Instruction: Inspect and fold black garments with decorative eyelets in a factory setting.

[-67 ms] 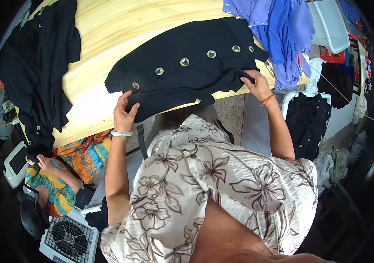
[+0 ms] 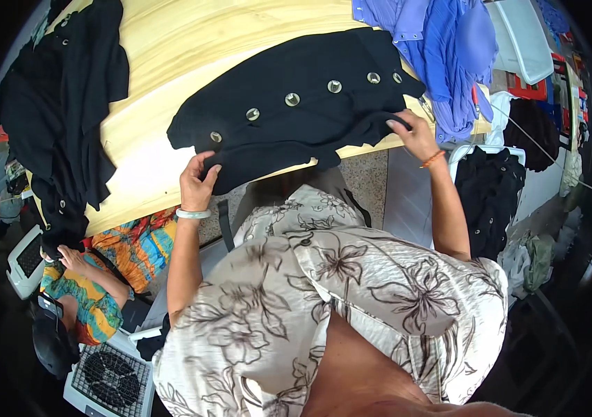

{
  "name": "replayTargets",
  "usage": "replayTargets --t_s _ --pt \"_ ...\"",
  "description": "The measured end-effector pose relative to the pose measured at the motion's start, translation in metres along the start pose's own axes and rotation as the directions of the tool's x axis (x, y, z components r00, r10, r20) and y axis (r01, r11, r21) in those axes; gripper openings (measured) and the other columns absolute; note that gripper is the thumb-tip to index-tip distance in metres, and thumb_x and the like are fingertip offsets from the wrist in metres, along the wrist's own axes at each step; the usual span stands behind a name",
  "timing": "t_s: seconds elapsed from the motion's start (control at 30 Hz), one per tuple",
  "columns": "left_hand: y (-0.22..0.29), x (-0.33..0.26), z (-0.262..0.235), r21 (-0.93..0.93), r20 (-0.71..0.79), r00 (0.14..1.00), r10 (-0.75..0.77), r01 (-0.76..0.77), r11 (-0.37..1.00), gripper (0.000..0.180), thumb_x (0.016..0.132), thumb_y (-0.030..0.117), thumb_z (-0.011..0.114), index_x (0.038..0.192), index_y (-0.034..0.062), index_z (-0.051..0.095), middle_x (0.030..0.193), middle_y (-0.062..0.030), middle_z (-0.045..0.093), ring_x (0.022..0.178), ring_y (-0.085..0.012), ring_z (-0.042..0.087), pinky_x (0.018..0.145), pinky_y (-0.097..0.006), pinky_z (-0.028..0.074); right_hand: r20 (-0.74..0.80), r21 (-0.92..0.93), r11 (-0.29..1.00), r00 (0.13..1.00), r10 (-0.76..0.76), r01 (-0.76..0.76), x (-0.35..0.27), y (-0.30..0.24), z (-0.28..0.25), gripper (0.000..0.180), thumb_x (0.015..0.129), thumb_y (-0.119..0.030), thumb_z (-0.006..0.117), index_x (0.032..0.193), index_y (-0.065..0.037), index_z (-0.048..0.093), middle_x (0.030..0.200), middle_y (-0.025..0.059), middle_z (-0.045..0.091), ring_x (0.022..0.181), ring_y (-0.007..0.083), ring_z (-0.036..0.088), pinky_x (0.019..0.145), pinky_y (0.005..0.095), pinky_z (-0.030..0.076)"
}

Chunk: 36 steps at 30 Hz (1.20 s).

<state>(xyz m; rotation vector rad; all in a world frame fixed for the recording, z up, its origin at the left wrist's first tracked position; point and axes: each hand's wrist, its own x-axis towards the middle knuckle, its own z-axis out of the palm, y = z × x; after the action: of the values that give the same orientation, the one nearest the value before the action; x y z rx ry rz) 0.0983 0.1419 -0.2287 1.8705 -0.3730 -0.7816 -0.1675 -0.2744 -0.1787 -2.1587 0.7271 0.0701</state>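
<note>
A black knit garment (image 2: 296, 128) lies across the near side of the table, with a row of large shiny round buttons along it. My left hand (image 2: 197, 182) grips its lower left corner, thumb and fingers curled about the edge. At the lower right, my right hand (image 2: 417, 135) pinches a gathered fold of the same edge between thumb and fingers. The near edge of the cloth is wavy and hangs slightly past the table's rim.
More black garments (image 2: 67, 90) hang over the table's left end. Blue-purple clothing (image 2: 442, 62) is piled at the right, beside a small red-handled tool (image 2: 476, 97). A white bin (image 2: 454, 156) holds black buttoned clothes. A person (image 2: 94, 299) sits at lower left near a white fan unit (image 2: 112, 375).
My right hand has shifted slightly to the right along with the pinched edge. The fingers of my left hand have curled a little lower at the corner.
</note>
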Motion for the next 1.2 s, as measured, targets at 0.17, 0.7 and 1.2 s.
replayTargets --t_s 0.17,0.7,1.2 --pt "0.009 -0.01 0.0 -0.178 0.056 0.995 -0.088 0.097 0.979 0.011 0.082 -0.002 0.07 0.092 0.0011 0.066 0.072 0.0083 0.056 0.061 -0.0004 0.042 0.057 -0.017 0.036 -0.086 0.356 0.925 0.981 0.173 -0.132 -0.006 0.004 -0.065 0.023 0.093 -0.025 0.064 0.089 -0.003 0.07 0.076 -0.0062 0.062 0.067 0.0022 0.049 0.061 0.0213 0.041" --pt "0.025 -0.007 0.011 -0.106 -0.029 0.998 0.053 -0.056 0.993 0.005 0.083 0.002 0.071 0.086 -0.0001 0.067 0.079 0.0005 0.061 0.068 -0.0053 0.051 0.063 -0.02 0.042 0.245 0.216 0.905 0.877 -0.413 0.366 0.046 -0.189 0.223 0.036 0.08 -0.019 0.07 0.111 -0.004 0.062 0.098 0.0166 0.065 0.09 0.0338 0.064 0.076 0.0407 0.052" --pt "0.012 0.042 0.013 0.087 -0.132 0.975 0.179 -0.168 0.982 0.025 0.082 -0.004 0.067 0.107 -0.0001 0.063 0.093 -0.008 0.061 0.074 -0.0147 0.063 0.065 -0.027 0.053 0.263 0.088 0.952 0.915 -0.307 0.294 0.051 -0.19 0.219 0.02 0.081 -0.014 0.061 0.096 -0.002 0.06 0.099 0.016 0.064 0.089 0.0356 0.064 0.077 0.0446 0.051"
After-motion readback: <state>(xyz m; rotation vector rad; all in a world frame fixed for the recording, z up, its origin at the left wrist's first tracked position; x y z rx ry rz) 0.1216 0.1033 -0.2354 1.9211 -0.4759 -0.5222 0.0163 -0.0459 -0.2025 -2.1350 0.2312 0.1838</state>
